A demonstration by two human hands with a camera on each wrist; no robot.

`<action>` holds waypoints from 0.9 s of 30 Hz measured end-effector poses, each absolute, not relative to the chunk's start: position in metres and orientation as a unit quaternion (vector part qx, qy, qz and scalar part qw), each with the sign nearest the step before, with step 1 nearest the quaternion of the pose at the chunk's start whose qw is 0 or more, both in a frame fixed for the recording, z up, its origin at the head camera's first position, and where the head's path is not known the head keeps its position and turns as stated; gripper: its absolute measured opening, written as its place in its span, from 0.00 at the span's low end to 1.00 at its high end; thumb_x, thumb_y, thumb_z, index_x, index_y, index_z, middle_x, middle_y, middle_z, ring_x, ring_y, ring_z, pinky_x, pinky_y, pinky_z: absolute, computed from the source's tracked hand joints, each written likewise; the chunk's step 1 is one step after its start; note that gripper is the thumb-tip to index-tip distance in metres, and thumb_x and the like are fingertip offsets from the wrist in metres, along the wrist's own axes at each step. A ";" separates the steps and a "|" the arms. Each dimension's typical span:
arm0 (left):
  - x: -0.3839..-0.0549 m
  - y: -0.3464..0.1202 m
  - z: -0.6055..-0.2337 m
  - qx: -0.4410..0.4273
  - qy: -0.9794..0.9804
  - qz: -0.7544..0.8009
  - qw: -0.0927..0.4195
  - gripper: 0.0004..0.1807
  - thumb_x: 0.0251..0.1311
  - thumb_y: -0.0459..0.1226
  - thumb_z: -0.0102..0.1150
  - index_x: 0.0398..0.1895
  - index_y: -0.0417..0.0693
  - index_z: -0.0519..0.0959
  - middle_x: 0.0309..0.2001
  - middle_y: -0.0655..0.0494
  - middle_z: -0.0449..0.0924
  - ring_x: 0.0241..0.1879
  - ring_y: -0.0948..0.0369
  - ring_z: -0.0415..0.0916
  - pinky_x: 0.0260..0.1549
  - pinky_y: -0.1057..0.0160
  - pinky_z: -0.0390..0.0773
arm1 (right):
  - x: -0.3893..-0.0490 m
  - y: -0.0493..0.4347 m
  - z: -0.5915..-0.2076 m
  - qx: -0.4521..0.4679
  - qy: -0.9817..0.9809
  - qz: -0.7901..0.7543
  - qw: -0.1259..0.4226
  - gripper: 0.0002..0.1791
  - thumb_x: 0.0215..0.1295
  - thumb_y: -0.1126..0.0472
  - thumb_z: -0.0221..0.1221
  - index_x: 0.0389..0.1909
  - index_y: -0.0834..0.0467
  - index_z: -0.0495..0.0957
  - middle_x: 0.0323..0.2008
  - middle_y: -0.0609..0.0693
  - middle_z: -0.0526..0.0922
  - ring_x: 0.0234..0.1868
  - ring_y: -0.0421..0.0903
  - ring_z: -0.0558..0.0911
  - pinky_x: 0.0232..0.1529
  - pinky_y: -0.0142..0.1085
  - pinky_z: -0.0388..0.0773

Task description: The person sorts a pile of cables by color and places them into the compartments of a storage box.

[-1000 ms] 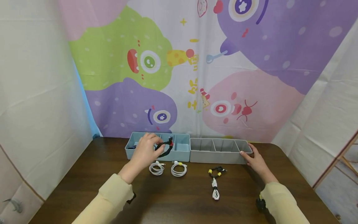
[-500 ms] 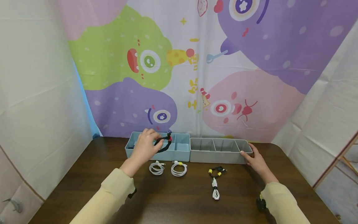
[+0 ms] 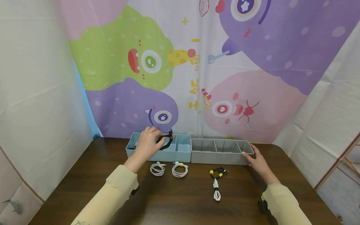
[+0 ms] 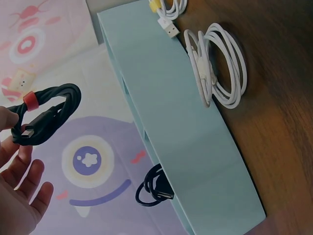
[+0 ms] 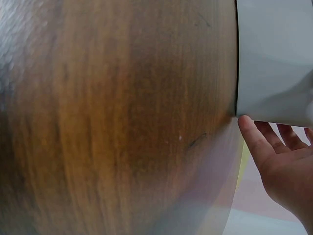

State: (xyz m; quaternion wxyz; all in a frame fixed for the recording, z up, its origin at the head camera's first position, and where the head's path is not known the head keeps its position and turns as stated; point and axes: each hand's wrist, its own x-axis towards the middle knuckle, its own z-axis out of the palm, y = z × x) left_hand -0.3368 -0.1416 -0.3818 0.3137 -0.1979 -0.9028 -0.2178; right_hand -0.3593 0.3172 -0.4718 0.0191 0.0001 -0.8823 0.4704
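My left hand (image 3: 147,142) pinches a coiled black cable (image 4: 72,95) with a red tie between thumb and fingertips; its USB plug sticks up. This coil hangs over the light blue divided box (image 3: 168,157), above the rim in the head view. Another black cable (image 4: 160,188) lies in that box's left compartment, partly hidden. At the far right, my right hand (image 3: 257,161) touches the end of the grey divided box (image 3: 219,158). Its thumb is at the front corner and its fingers, nearly straight, lie along the end wall (image 5: 279,105).
Two coiled white cables (image 3: 161,174) lie before the blue box, one with a yellow tie. Farther right are a black cable with yellow ties (image 3: 220,175) and a bundled white cable (image 3: 216,195). A printed cloth (image 3: 185,118) hangs behind the dark wooden table (image 3: 180,206).
My left hand has risen slightly with the black cable, away from the table's front edge, and the plug has turned a little. The right hand and both boxes stay put.
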 end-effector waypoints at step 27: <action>-0.365 -0.136 -0.397 -0.191 -0.924 -0.207 0.260 0.07 0.57 0.40 0.62 0.34 0.47 0.83 0.33 0.54 0.76 0.38 0.54 0.69 0.48 0.46 0.68 | -0.359 0.317 -0.472 0.003 -0.880 0.475 0.017 0.44 0.69 0.45 0.51 0.74 0.60 0.39 0.63 0.72 0.60 0.56 0.61 0.70 0.47 0.45 0.77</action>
